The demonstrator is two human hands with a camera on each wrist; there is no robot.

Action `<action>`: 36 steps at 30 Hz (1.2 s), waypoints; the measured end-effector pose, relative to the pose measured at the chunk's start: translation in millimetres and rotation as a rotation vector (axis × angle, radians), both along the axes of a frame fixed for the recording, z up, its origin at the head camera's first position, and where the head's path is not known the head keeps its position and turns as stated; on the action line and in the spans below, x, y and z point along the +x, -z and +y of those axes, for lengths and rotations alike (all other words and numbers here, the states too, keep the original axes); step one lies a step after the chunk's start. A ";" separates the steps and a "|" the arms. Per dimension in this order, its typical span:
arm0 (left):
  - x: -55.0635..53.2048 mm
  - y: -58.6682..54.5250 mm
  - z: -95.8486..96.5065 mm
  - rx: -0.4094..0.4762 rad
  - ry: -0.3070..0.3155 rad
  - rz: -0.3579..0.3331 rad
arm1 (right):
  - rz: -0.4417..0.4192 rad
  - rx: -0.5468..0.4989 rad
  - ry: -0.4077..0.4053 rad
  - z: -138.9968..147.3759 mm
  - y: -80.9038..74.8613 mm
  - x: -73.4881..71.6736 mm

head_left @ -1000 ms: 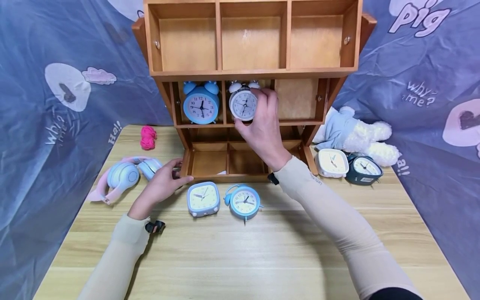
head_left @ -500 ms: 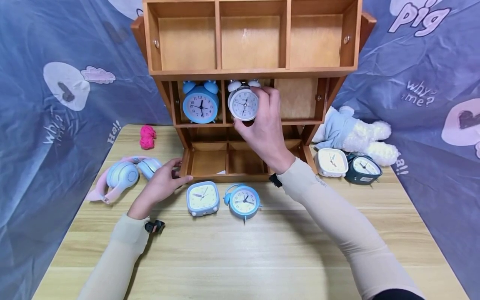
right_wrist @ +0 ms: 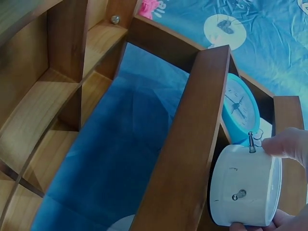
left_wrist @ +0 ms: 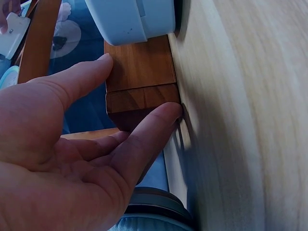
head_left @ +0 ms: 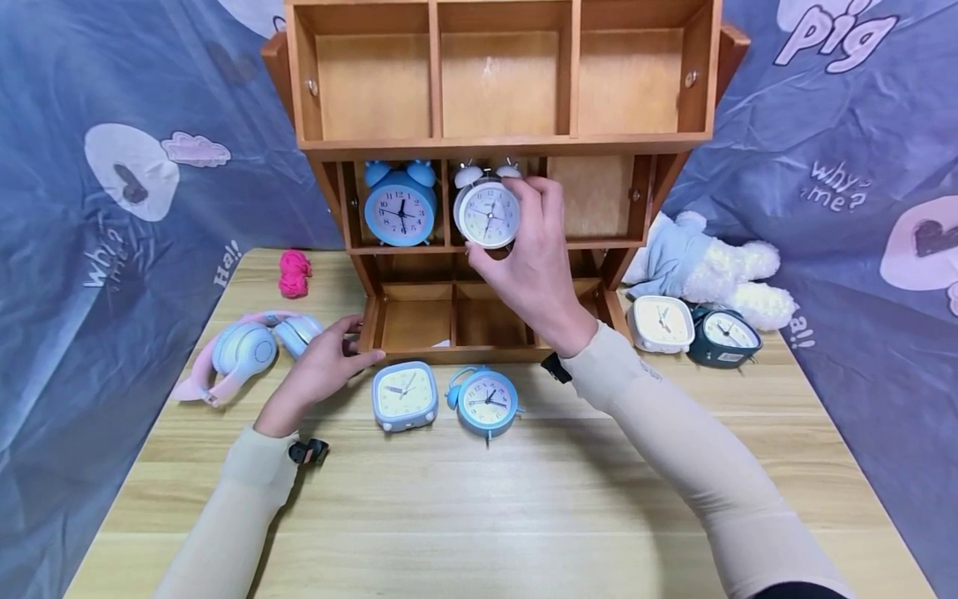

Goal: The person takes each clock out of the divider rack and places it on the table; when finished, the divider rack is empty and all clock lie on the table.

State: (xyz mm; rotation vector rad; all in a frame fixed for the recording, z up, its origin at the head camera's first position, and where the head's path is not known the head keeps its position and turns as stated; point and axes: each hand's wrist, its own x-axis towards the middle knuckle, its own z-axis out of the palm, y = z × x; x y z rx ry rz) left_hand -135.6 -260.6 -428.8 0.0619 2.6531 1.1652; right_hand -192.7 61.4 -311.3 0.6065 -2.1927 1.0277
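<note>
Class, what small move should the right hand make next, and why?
Probably ease the white twin-bell clock farther forward, clear of the shelf's front rim. The right hand grips it between thumb and fingers, and in the head view its face sits slightly lower than a second ago, suggesting it is coming out.

Backdrop [head_left: 778, 125] lettering reads "pig", "why me?" and "Ha!!"; the shelved blue clock [head_left: 401, 210] shows 12.
</note>
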 end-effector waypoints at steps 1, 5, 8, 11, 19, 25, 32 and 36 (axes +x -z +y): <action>-0.1 0.1 0.0 -0.001 0.001 0.000 | -0.003 0.000 0.001 0.5 -0.1 0.7; -0.1 0.2 -0.1 -0.010 0.001 -0.002 | -0.014 0.003 0.001 2.5 -0.1 4.0; 0.0 0.2 -0.1 -0.014 0.002 -0.003 | -0.023 0.004 0.001 4.2 0.7 7.5; 0.2 0.2 -0.1 -0.012 0.003 -0.005 | -0.028 0.006 0.002 6.6 2.3 12.1; 0.5 1.0 -0.3 -0.019 -0.001 -0.002 | -0.028 0.026 -0.005 15.2 6.3 26.9; 0.5 0.4 -0.2 -0.003 0.006 0.002 | -0.061 0.038 -0.015 23.4 14.2 40.5; -0.1 -0.5 -0.2 -0.004 0.006 0.005 | -0.092 0.063 0.003 32.0 23.9 49.6; -0.5 -0.5 0.5 -0.008 0.005 0.002 | -0.099 0.067 0.009 36.8 27.0 54.6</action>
